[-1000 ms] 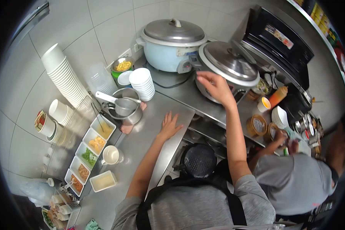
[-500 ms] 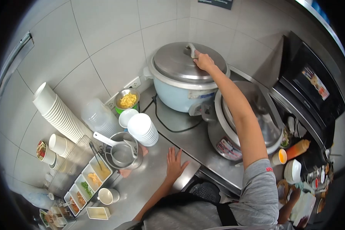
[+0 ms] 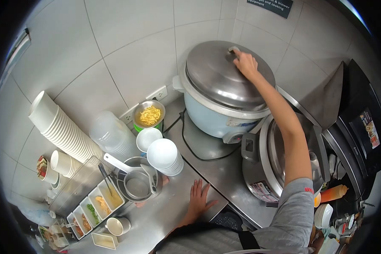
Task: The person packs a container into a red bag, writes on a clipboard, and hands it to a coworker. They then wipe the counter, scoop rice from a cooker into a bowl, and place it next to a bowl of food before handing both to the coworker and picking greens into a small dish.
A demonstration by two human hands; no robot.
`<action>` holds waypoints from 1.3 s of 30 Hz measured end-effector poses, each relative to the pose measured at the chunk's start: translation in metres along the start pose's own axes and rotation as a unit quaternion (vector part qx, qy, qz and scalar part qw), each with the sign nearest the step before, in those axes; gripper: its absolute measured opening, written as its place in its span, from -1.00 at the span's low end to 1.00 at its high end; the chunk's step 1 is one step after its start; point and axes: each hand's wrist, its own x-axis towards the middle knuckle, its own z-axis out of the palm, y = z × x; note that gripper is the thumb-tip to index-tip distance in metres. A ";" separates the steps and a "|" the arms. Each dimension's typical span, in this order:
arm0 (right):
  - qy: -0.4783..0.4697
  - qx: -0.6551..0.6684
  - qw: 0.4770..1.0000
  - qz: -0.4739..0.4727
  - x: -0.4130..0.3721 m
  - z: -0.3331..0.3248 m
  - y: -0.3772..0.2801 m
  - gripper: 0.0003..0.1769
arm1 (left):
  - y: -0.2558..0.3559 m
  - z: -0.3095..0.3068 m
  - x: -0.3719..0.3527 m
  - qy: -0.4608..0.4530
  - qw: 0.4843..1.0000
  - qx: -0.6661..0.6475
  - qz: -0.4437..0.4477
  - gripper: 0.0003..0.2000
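Note:
My right hand (image 3: 245, 63) grips the handle of the steel lid (image 3: 218, 76) on a large light-blue rice cooker (image 3: 211, 118). The lid looks slightly raised and tilted, with its far side higher. Flat on the steel counter (image 3: 173, 211) rests my left hand (image 3: 197, 201), fingers spread and holding nothing. Near it stand a stack of white bowls (image 3: 164, 154) and a steel pot (image 3: 153, 197) with a white-handled ladle (image 3: 116, 163) in it. A second cooker (image 3: 258, 169) is under my right forearm, its lid closed.
White trays of toppings (image 3: 91, 211), a paper cup (image 3: 117, 226) and tall cup stacks (image 3: 65, 129) line the left. A bowl of yellow food (image 3: 150, 115) is by the wall. On the right are a black appliance (image 3: 360, 122) and an orange bottle (image 3: 334, 193).
The view has shifted, so most things sit differently in the frame. The lid in my right hand has lifted and tilted a little. My left hand remains flat on the counter.

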 end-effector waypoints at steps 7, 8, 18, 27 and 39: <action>-0.054 0.001 0.997 0.051 0.080 0.038 0.031 -0.57 | 0.000 -0.010 0.005 -0.007 1.000 -0.024 0.000 -0.26; -0.053 0.008 0.997 0.059 0.091 0.043 0.041 -0.57 | 0.000 -0.009 0.005 -0.007 1.000 -0.025 0.000 -0.26; -0.196 -0.083 0.975 0.067 0.129 0.049 0.114 -0.75 | 0.002 -0.008 0.007 -0.010 0.999 -0.031 0.000 -0.26; -0.170 -0.038 0.984 0.042 0.128 0.056 0.152 -0.47 | -0.004 -0.015 0.004 0.019 0.999 -0.030 0.005 -0.28; -0.094 -0.121 0.959 -0.237 0.017 0.025 0.012 -0.48 | 0.002 -0.128 0.005 0.107 0.977 -0.173 0.056 -0.82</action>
